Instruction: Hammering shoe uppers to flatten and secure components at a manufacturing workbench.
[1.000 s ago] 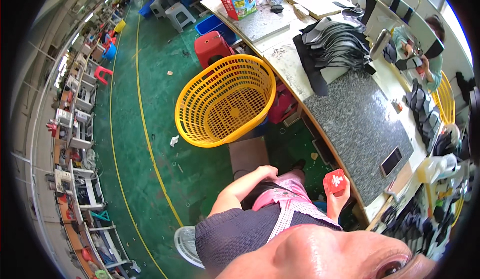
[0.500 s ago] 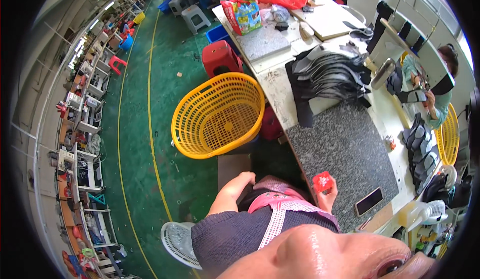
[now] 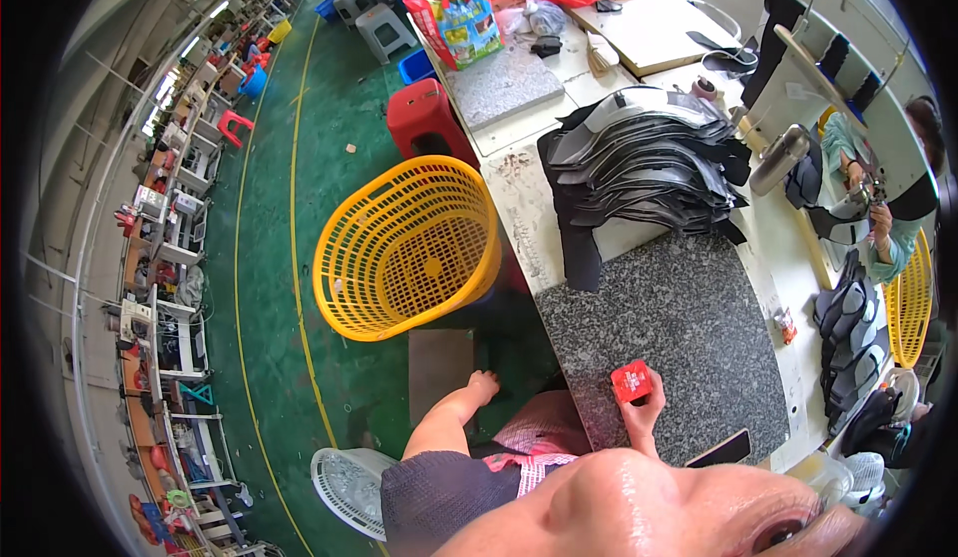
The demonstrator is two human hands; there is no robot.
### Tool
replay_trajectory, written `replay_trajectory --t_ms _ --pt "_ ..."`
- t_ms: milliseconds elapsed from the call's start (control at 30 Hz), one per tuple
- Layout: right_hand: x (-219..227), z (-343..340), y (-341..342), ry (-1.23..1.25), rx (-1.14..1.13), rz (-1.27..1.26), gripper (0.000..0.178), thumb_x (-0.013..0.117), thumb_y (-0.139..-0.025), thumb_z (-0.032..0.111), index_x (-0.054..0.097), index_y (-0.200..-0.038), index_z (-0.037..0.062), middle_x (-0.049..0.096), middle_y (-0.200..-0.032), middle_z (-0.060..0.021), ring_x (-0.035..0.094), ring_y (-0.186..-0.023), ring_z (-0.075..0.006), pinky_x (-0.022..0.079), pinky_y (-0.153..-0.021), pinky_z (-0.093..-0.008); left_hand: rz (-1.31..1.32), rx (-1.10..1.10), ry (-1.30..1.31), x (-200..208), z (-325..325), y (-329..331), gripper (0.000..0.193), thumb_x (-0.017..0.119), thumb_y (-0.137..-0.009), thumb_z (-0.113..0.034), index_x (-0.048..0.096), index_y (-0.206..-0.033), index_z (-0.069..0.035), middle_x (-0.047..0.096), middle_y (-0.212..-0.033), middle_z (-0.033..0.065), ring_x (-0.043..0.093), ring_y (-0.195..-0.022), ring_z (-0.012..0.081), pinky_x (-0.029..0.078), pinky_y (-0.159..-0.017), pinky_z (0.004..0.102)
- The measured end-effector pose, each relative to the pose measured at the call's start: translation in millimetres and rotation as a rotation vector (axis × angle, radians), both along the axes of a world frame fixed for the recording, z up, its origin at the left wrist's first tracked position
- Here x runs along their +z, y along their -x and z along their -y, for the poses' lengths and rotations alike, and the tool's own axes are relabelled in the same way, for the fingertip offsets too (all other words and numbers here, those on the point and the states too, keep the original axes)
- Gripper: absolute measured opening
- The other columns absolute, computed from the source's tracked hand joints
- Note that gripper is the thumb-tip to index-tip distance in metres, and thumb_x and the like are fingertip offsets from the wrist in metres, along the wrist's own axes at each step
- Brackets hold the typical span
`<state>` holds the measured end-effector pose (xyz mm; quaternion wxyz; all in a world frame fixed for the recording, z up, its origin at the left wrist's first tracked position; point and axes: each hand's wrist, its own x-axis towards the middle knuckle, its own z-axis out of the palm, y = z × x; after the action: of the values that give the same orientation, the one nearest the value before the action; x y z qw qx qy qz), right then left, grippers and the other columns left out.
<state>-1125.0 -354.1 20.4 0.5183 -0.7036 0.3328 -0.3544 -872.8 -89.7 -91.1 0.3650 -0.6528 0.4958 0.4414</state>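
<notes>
My right hand (image 3: 647, 409) is closed on a small red packet (image 3: 631, 382) with white print, held over the near part of a speckled grey stone slab (image 3: 659, 307). A dark-screened phone (image 3: 720, 449) lies on the slab to the right of that hand. My left hand (image 3: 483, 387) hangs off the table's left side, above the floor and near a flat brown board (image 3: 439, 369). Its fingers point away and are mostly hidden; no object shows in it. Beyond the slab lies a fanned stack of black and grey cut pieces (image 3: 644, 163).
A yellow plastic basket (image 3: 334, 302) stands left of the table, with a red stool (image 3: 429, 118) behind it. At the right, a co-worker's hands (image 3: 866, 193) handle a grey piece beside a metal flask (image 3: 780, 158). A white basket (image 3: 344, 487) is near my left elbow.
The view has shifted, so the table and yellow basket sit further left and lower. My left forearm reaches out a little more from my body. The red packet stays in my right hand.
</notes>
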Motion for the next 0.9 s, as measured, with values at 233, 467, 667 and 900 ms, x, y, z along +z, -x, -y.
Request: replay_trajectory --t_ms 233,467,667,900 --pt "-5 9 2 -0.039 -0.146 0.035 0.066 0.087 -0.064 0.006 0.057 -0.123 -0.0003 0.064 -0.116 -0.0139 0.063 -0.106 -0.0250 0.048 -0.095 -0.0355 0.006 -0.208 -0.046 -97 -24 -20 0.049 0.044 -0.098 -0.038 0.054 -0.142 -0.018 0.040 -0.158 0.0012 0.028 -0.150 0.0214 0.012 -0.124 0.0526" --pt "-11 2 17 -0.015 -0.124 -0.113 0.073 0.090 -0.063 0.014 0.054 -0.126 0.0016 0.064 -0.121 -0.0178 0.063 -0.110 -0.0301 0.048 -0.098 -0.0415 0.034 -0.161 -0.151 -199 -110 -40 0.050 0.042 -0.098 -0.039 0.058 -0.140 -0.018 0.049 -0.152 0.0042 0.035 -0.147 0.0251 0.010 -0.124 0.0542" --pt "-14 -4 28 0.090 -0.148 -0.141 0.082 0.091 -0.064 0.018 0.046 -0.132 0.0070 0.062 -0.122 -0.0204 0.062 -0.111 -0.0346 0.048 -0.099 -0.0466 -0.109 -0.425 0.052 -217 -112 -31 0.037 0.052 -0.091 -0.026 0.070 -0.122 -0.016 0.063 -0.136 0.0080 0.050 -0.135 0.0264 0.031 -0.116 0.0482" --pt "-23 -19 31 0.088 -0.134 -0.097 0.086 0.092 -0.061 0.021 0.046 -0.132 0.0081 0.063 -0.121 -0.0195 0.062 -0.110 -0.0343 0.050 -0.097 -0.0464 -0.352 -0.283 0.163 -207 -117 64 0.034 0.058 -0.086 -0.016 0.071 -0.117 -0.010 0.069 -0.123 0.0088 0.064 -0.118 0.0275 0.052 -0.099 0.0400"
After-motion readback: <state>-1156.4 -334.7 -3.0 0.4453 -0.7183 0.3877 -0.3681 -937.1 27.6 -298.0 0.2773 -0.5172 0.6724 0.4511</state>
